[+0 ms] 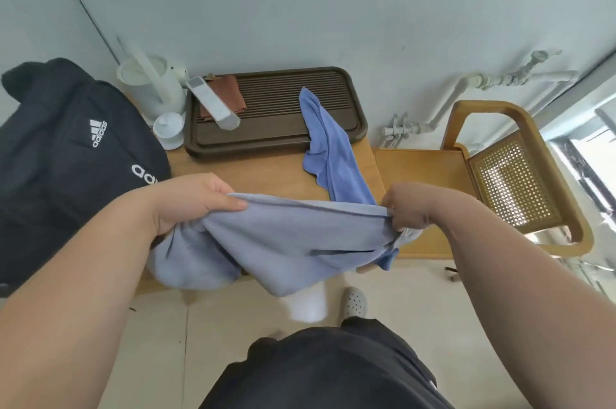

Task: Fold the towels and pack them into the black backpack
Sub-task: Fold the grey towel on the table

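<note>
A: Black backpack [66, 148] occupies the left of the table [266, 172]; where is the pale towel [283, 242]?

B: Stretched over the near edge. Bluer towel [330, 148] trails off the tray [276, 150]. Left hand [196, 198] and right hand [410, 208] pinch the pale towel's hem.

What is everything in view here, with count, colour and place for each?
table: one, light wood, centre.
tray: one, dark brown, at the table's back.
backpack: one, black, at the table's left end.
kettle: one, white, left of the tray.
lidded cup: one, white, before the kettle.
cloth: one, reddish brown, on the tray's left.
second towel: one, brighter blue, on the table, far end over the tray.
held towel: one, pale blue, stretched above the table's near edge.
chair: one, wood with cane, right.
left hand: one, grips the held towel's left end.
right hand: one, pinches its right end.
</note>
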`<control>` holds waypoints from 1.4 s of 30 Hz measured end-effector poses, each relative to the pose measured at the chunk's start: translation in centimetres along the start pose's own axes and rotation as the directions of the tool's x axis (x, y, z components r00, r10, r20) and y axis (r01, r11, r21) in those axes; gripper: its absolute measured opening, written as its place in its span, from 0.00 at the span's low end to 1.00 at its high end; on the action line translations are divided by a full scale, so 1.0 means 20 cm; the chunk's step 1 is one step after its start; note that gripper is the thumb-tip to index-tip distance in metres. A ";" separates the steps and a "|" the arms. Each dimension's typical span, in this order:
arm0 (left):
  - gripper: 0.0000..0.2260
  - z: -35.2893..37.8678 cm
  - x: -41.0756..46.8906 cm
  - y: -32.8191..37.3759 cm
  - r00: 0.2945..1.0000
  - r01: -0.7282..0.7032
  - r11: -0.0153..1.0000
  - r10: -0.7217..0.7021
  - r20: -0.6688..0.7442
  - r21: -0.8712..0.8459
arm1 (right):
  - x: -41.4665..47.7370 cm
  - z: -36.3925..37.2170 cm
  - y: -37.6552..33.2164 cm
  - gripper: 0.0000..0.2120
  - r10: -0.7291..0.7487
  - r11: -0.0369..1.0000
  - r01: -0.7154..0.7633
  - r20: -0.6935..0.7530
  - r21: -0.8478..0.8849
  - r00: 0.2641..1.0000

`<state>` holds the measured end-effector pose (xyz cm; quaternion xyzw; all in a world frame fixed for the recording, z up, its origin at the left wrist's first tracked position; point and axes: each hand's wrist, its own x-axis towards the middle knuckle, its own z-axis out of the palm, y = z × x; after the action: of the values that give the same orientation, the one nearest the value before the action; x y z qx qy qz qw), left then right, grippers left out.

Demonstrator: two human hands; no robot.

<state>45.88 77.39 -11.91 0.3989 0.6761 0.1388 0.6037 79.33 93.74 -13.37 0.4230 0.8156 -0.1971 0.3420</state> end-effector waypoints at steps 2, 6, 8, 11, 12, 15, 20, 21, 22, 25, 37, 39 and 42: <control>0.23 -0.03 0.00 -0.12 0.997 0.066 0.996 -0.063 -0.049 0.054 | -0.01 0.03 -0.02 0.08 0.098 0.987 -0.099 -0.015 -0.128 0.995; 0.20 0.02 0.12 -0.30 0.933 0.149 0.980 -0.095 -0.346 0.132 | 0.03 0.09 -0.03 0.14 0.255 0.967 -0.252 -0.232 0.046 0.939; 0.20 0.08 0.20 -0.37 0.821 0.162 0.971 -0.035 -0.569 0.175 | 0.06 0.15 -0.01 0.14 0.321 0.943 -0.267 -0.325 0.200 0.890; 0.18 0.16 0.28 -0.45 0.749 0.172 0.973 -0.030 -0.662 0.151 | 0.10 0.25 0.01 0.12 0.390 0.879 -0.222 -0.369 0.423 0.844; 0.17 0.19 0.31 -0.47 0.755 0.162 0.978 -0.039 -0.655 0.129 | 0.11 0.29 0.01 0.11 0.399 0.840 -0.171 -0.372 0.515 0.838; 0.17 0.24 0.38 -0.46 0.756 0.116 0.992 -0.058 -0.651 0.046 | 0.12 0.34 0.01 0.13 0.383 0.646 0.012 -0.338 0.764 0.859; 0.18 0.23 0.55 -0.46 0.807 0.133 0.991 -0.092 -0.583 0.027 | 0.19 0.26 0.16 0.18 0.287 0.604 -0.070 -0.134 0.794 0.948; 0.18 0.23 0.58 -0.46 0.815 0.163 0.986 -0.112 -0.569 0.038 | 0.22 0.22 0.19 0.20 0.268 0.600 -0.099 -0.083 0.793 0.960; 0.18 0.22 0.61 -0.44 0.816 0.191 0.981 -0.136 -0.562 0.041 | 0.27 0.18 0.22 0.21 0.259 0.601 -0.119 -0.051 0.791 0.965; 0.18 0.19 0.69 -0.35 0.768 0.224 0.974 -0.150 -0.622 0.041 | 0.43 0.05 0.30 0.15 0.290 0.576 -0.066 -0.128 0.815 0.949; 0.16 0.13 1.02 -0.28 0.636 0.429 0.892 -0.188 -0.748 0.141 | 1.14 -0.12 0.37 0.08 0.151 0.758 0.041 -0.236 0.651 0.960; 0.16 0.11 1.02 -0.27 0.632 0.471 0.860 -0.173 -0.755 0.197 | 1.18 -0.17 0.38 0.08 0.123 0.833 0.044 -0.263 0.551 0.957; 0.16 0.02 1.02 -0.21 0.609 0.500 0.818 -0.100 -0.786 0.284 | 1.22 -0.22 0.42 0.08 0.152 0.898 0.001 -0.313 0.440 0.937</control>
<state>45.67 89.00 -29.32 0.3189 0.9320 0.0101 0.1720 74.54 114.63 -28.35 0.5478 0.7805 -0.2839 0.1010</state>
